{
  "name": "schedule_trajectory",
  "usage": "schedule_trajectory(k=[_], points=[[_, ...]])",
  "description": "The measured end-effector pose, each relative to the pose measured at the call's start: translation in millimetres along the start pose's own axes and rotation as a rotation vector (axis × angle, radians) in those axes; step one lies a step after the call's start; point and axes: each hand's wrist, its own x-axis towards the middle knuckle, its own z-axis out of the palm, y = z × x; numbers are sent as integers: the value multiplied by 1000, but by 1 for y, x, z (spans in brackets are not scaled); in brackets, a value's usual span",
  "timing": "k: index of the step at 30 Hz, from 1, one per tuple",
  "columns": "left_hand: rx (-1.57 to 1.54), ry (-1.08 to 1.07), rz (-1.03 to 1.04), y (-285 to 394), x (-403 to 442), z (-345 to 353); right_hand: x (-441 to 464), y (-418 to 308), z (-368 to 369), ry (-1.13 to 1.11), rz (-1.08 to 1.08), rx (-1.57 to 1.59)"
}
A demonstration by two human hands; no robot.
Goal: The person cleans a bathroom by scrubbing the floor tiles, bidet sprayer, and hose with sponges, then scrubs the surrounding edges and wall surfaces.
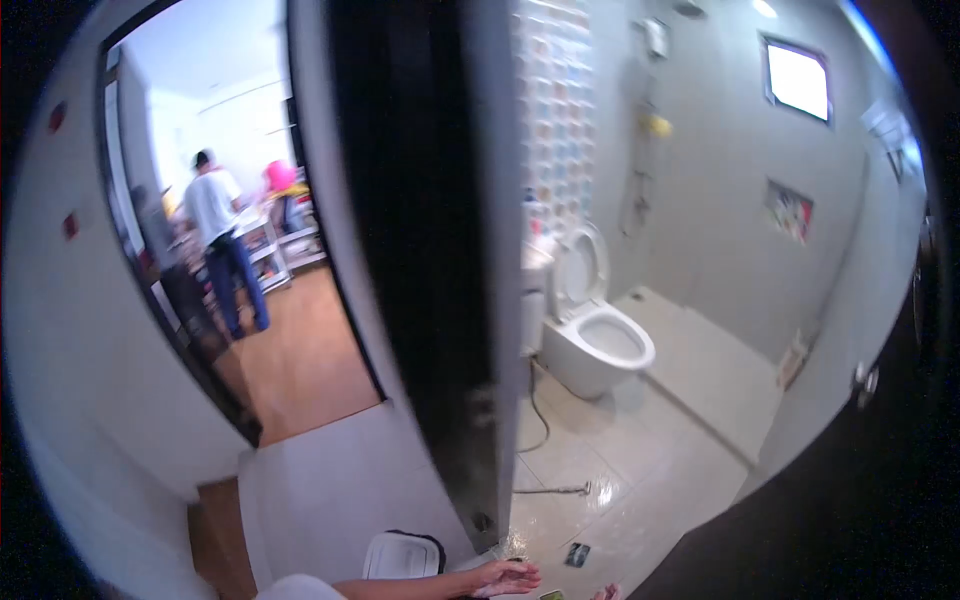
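Observation:
My left hand (507,577) reaches in from the bottom edge at the bathroom doorway. Its fingers are loosely stretched and slightly bent, and I see nothing in them. To its right, just the fingertips of my right hand (607,592) show at the bottom edge; they look apart, and the rest of the hand is cut off. A small dark flat piece (577,554) lies on the wet tiled floor (640,500) just beyond the hands. Between them, a small greenish object (552,595) is partly cut off by the frame, too little to name.
A white toilet (590,365) with its lid raised stands ahead, a hose (543,410) beside it. The dark bathroom door (420,250) is at centre. A white lidded bin (400,557) sits left of my arm. Through another doorway, a person (215,215) stands by a white shelf cart (265,250).

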Motion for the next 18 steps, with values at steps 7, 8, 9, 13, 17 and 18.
schedule_trajectory(k=[7, 8, 9, 13, 17, 18], points=[[-490, -354, 127, 36, -106, 50, -67, -111, -77, -551, -255, -462], [-440, -201, 214, 36, -126, 78, -72, -104, -75, -594, -308, -466], [-497, -263, 266, 28, -144, 99, -79, -102, -78, -638, -358, -471], [-678, -626, 303, -48, -157, 140, -155, -158, -75, -742, -774, -614], [-731, -901, 411, -96, -198, 165, -191, -178, -83, -811, -861, -599], [-680, -732, 347, -97, -207, 163, -196, -181, -86, -813, -874, -604]])
